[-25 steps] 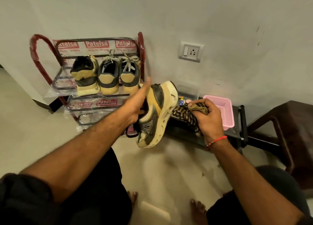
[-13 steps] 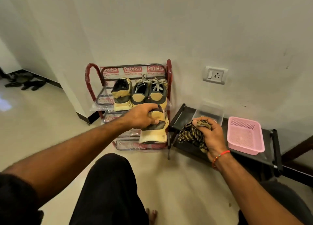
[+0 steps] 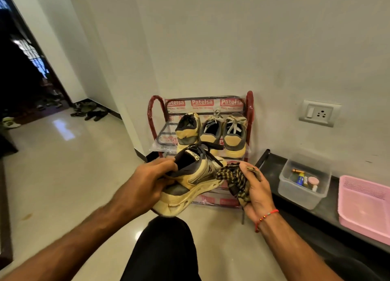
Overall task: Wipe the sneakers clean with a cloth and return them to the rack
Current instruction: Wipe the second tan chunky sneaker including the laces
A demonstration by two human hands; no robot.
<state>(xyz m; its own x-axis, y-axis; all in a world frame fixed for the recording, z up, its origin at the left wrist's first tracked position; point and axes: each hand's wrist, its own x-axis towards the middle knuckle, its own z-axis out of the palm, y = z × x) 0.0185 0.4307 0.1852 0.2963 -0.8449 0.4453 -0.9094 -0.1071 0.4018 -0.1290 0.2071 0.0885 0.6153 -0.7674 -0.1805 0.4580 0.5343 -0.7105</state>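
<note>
While L hand (image 3: pixel 145 187) grips sneaker (image 3: pixel 194 181) & R hand (image 3: pixel 256 191) clutches cloth (image 3: pixel 234 178), rack (image 3: pixel 202 103) labels read "Patelsa".

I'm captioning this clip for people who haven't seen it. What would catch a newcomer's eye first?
First, the yellow and grey sneaker held in mid-frame by the left hand, with the right hand gripping a checked cloth beside its toe. Behind, three sneakers sit on the top shelf of a red rack against the wall. At right, a pink basket rests on a dark bench.
</note>
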